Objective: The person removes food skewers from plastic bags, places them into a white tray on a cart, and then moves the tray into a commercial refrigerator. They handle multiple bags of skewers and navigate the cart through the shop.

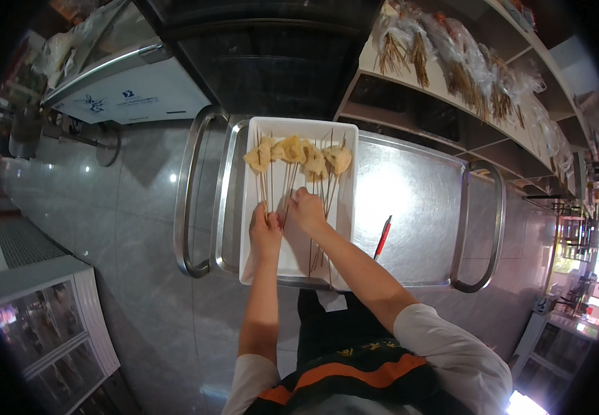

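Observation:
A white plastic tray [295,259] holds several thin skewers [329,205] with pale yellow folded pieces of food [293,149] on their far ends, probably tofu skin. At the tray's left side, my left hand [266,233] grips the lower sticks of the leftmost skewers. My right hand [308,210] is closed around sticks of the middle group, its fingertips partly hidden. Under and beside my right wrist, more sticks lie along the tray's right half, some reaching past the near rim.
The tray rests on a stainless steel cart [424,207] with tubular handles at both ends. A red pen [383,237] lies on the cart top. Bagged skewers [460,67] fill a shelf at upper right. A white chest freezer [138,96] stands at upper left, a glass-fronted cabinet [55,316] at lower left.

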The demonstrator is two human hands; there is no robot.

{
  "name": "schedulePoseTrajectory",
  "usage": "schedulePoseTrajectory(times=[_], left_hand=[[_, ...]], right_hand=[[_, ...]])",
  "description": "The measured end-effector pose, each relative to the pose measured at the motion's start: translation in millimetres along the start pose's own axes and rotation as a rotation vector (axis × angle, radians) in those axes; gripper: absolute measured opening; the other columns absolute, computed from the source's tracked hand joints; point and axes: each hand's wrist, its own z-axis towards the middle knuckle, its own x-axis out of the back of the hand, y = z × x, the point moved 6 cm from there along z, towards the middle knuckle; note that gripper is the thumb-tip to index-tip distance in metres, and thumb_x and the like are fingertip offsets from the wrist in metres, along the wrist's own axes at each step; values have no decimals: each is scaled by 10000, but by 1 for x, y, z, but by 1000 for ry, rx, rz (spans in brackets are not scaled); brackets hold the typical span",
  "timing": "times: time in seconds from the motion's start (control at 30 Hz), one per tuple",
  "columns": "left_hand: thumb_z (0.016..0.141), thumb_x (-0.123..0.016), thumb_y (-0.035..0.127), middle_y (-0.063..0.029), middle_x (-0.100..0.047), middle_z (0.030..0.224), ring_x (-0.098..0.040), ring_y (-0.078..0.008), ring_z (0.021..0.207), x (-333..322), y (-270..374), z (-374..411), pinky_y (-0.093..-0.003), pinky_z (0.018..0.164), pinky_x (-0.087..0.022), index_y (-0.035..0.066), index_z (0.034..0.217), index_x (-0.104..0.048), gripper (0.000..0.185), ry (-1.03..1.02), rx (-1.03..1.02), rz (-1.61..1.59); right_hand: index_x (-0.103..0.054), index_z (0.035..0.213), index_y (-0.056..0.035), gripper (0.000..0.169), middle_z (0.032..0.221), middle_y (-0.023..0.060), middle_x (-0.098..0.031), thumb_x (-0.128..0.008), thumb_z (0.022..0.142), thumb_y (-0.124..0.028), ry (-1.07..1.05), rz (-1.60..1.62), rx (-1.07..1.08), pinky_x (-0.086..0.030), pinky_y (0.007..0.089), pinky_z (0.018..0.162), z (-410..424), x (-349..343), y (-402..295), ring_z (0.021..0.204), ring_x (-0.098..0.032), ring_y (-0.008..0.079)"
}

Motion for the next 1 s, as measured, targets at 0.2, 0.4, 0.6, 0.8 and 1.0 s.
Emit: schedulePoseTrajectory(times=[0.2, 0.4, 0.6, 0.8, 1.0], left_hand=[[814, -518, 81, -129, -536, 920, -537, -216, 801, 14, 24, -14, -308, 686, -448, 32, 1168, -437, 367, 246, -419, 318], [794, -504, 101, -182, -526, 994, -498, -343, 925, -20, 58, -34, -418, 770, -417, 42, 1160, -446, 375, -7, -449, 526], [802, -490, 100, -174, -572, 851, -544, -332, 827, -37, 35, -27, -401, 713, -437, 41, 1135, -459, 340, -21, -278, 539], [825, -458, 83, -155, -549, 905, -530, -345, 816, -43, 8, -19, -399, 696, -428, 24, 1040, -531, 234, -26, -131, 156], [820, -438, 0, -146, -516, 842, -505, -322, 769, -20, 48, -28, -360, 691, -417, -9, 907, -548, 141, 168, -372, 305]], right_hand=[[-566, 733, 11, 211, 628, 166, -583, -604, 721, -196, 94, 217, -24, -464, 376, 550, 8, -16, 9, 579, -583, 308], [-585, 747, 23, 194, 644, 126, -603, -606, 735, -170, -4, 379, -139, -476, 302, 546, 10, -16, 28, 576, -611, 200], [-590, 703, -11, 153, 677, 147, -603, -592, 685, -164, 1, 304, -118, -471, 354, 606, 11, 2, 25, 649, -593, 301], [-576, 711, -5, 150, 632, 152, -591, -584, 704, -155, -52, 275, -119, -483, 340, 566, 11, 4, 24, 572, -596, 283], [-551, 717, 24, 176, 528, 143, -551, -535, 793, -134, -129, 572, -323, -448, 301, 387, 9, 10, 29, 364, -549, 230]])
